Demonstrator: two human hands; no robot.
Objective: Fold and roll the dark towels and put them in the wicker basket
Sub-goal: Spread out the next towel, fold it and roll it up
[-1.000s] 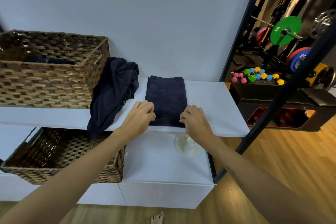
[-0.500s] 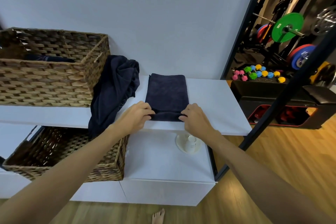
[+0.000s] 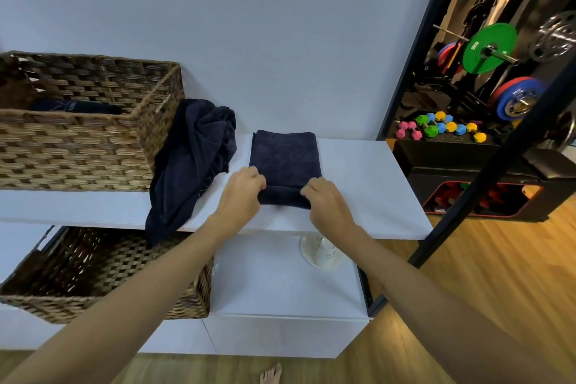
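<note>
A folded dark navy towel (image 3: 284, 159) lies lengthwise on the white shelf (image 3: 367, 184). Its near end is curled into a short roll. My left hand (image 3: 242, 193) grips the roll's left end and my right hand (image 3: 325, 200) grips its right end. A second dark towel (image 3: 193, 162) hangs crumpled over the shelf edge, leaning against the upper wicker basket (image 3: 81, 150). A dark rolled towel (image 3: 76, 107) lies inside that basket. A second wicker basket (image 3: 103, 274) sits on the lower level.
A white cup on a round dish (image 3: 322, 254) stands on the lower white cabinet, under the shelf edge. A black frame post (image 3: 486, 171) slants down at the right. Behind it is gym gear: weight plates and coloured dumbbells (image 3: 441, 129). A bare foot (image 3: 271, 374) is on the wooden floor.
Both hands have rolled the towel's near end away from me, so the roll is thicker and farther up the shelf. The camera view has shifted slightly.
</note>
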